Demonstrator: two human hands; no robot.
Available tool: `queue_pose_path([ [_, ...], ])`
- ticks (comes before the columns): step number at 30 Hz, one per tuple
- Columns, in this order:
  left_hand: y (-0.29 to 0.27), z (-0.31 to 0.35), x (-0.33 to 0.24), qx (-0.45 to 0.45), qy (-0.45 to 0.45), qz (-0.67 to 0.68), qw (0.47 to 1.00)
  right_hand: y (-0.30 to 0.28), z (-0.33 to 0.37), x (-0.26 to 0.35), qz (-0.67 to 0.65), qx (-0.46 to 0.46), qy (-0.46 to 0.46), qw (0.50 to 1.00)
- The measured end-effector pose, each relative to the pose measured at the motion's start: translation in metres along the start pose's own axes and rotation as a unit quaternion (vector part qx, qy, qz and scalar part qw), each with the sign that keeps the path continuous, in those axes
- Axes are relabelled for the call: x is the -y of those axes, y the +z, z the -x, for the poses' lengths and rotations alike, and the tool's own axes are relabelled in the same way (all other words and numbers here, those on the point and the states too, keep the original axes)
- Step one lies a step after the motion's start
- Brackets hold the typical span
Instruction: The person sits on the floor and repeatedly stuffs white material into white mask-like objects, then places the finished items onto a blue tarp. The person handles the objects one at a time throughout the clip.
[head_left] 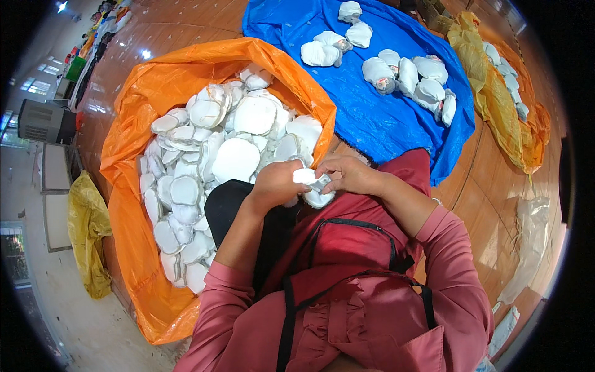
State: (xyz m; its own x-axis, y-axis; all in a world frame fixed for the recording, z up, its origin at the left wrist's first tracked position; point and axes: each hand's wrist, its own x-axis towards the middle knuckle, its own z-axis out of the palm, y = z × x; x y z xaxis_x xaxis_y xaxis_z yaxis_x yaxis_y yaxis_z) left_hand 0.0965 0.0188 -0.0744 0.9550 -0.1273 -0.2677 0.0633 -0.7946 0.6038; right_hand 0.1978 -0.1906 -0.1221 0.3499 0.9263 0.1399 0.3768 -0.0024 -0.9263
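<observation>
"Lots of stuff is around you! What comes first on the left?"

"A yellow bag point(88, 229). It is all crumpled."

"And next to that?"

"A big orange sack point(130, 273), spread wide. It holds a heap of round white pads point(236, 159). They go from near its left edge almost to its right edge, and some lie down by its bottom edge."

"Where is your left hand point(277, 183)?"

"Just by the right edge of the orange sack. My fingers are curled, and they hold one side of a white piece point(319, 197)."

"So where is that white piece?"

"Between my two hands, close to the sack's right edge. I can't tell if it is one bit or more, because my fingers hide some of it."

"What about your right hand point(350, 175)?"

"It pinches the other side of the white piece with thumb and fingers."

"What is farther right?"

"A blue sheet point(347, 99). White bundles point(429, 92) lie on it, some by its top edge and more toward its right edge. Last comes a yellow and orange bag point(480, 74), with more bundles near its top end."
</observation>
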Motion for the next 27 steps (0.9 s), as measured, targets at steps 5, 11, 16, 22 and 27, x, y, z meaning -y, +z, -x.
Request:
queue_pose_path([
  [5, 0.004, -0.001, -0.003, -0.035, -0.048, 0.054, 0.997, 0.006, 0.002, -0.008, -0.030, 0.007, 0.071, 0.997],
  [11, 0.014, 0.005, 0.006, -0.027, -0.071, 0.077, 0.994, 0.019, 0.000, -0.012, -0.040, 0.034, 0.033, 0.998],
  [16, 0.013, -0.003, 0.007, -0.121, -0.046, 0.108, 0.986, -0.001, -0.003, -0.008, -0.008, 0.011, -0.005, 1.000],
  [22, 0.008, 0.002, 0.000, -0.191, -0.042, 0.049, 0.980, 0.003, -0.008, -0.008, -0.117, -0.012, 0.110, 0.987],
  [27, 0.011, 0.006, -0.002, -0.211, -0.045, 0.063, 0.974, 0.005, -0.004, 0.002, -0.151, 0.003, 0.127, 0.980],
])
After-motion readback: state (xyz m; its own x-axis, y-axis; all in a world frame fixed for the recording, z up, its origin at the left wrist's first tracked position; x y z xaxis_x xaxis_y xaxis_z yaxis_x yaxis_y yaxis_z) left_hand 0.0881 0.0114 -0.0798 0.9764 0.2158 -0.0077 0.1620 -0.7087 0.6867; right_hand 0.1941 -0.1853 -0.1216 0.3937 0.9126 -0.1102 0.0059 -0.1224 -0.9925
